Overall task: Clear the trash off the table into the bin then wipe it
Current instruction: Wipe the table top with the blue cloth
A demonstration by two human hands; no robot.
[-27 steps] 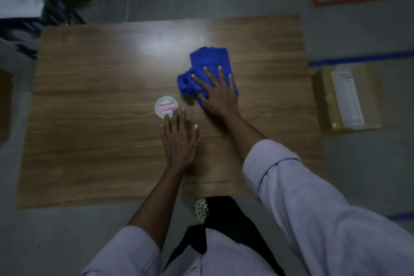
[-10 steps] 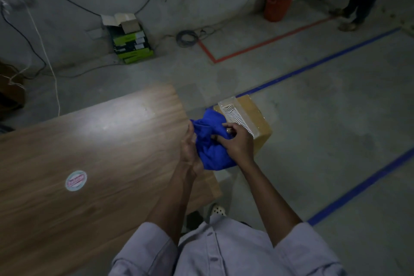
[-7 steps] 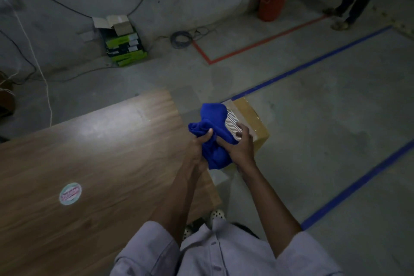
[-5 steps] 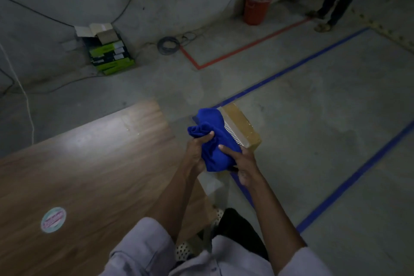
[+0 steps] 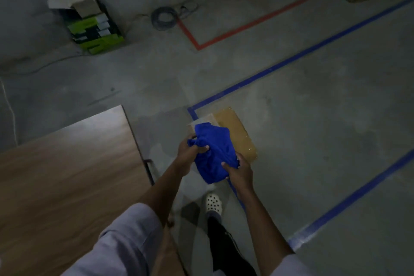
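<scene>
Blue cloth (image 5: 215,152) is gripped bunched between left hand (image 5: 189,154) and right hand (image 5: 239,171), fingers curled into it, over the floor box (image 5: 237,134) right of the table (image 5: 67,163); earlier it was pressed on the table.

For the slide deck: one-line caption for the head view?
Left hand and right hand hold a blue cloth over a cardboard box, beside the wooden table.

cloth (image 5: 215,152): soft blue fabric, matt, fuzzy, crumpled
table (image 5: 67,175): wood-grain top, smooth, with a faint sheen under the light
box (image 5: 237,134): brown cardboard under shiny clear film
floor (image 5: 313,119): bare grey concrete, rough, matt, stained
tape lines (image 5: 291,63): blue, smooth, scuffed
shoe (image 5: 214,203): white perforated plastic, matt
sleeve (image 5: 125,237): pale woven cloth, matt
</scene>
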